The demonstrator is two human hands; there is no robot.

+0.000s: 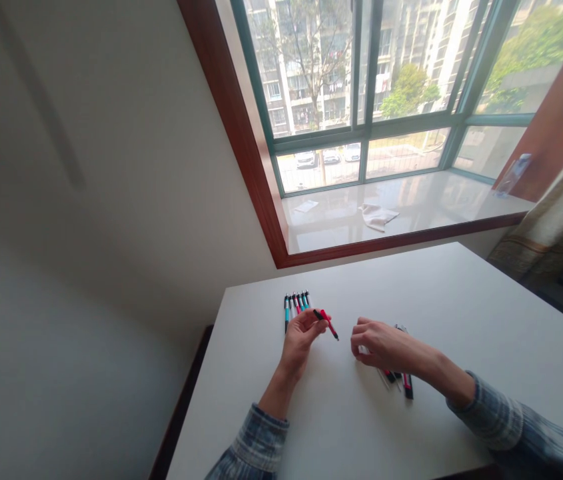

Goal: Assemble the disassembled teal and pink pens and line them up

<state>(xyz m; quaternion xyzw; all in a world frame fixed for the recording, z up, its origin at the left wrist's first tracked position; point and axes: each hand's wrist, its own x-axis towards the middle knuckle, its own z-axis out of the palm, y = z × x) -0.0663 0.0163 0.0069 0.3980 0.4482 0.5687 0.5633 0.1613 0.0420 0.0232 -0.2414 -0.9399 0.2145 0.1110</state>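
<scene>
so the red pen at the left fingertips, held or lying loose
Held: the left hand pinches the red pen, one end sticking out past the thumb.

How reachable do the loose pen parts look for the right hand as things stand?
Probably yes: the right hand is right at the pen parts, with nothing visible blocking it. The hand hides some of them, though, and whether its curled fingers already hold something is unclear.

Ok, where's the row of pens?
In the head view, the row of pens lies toward the left of the white table, just beyond the left hand.
</scene>
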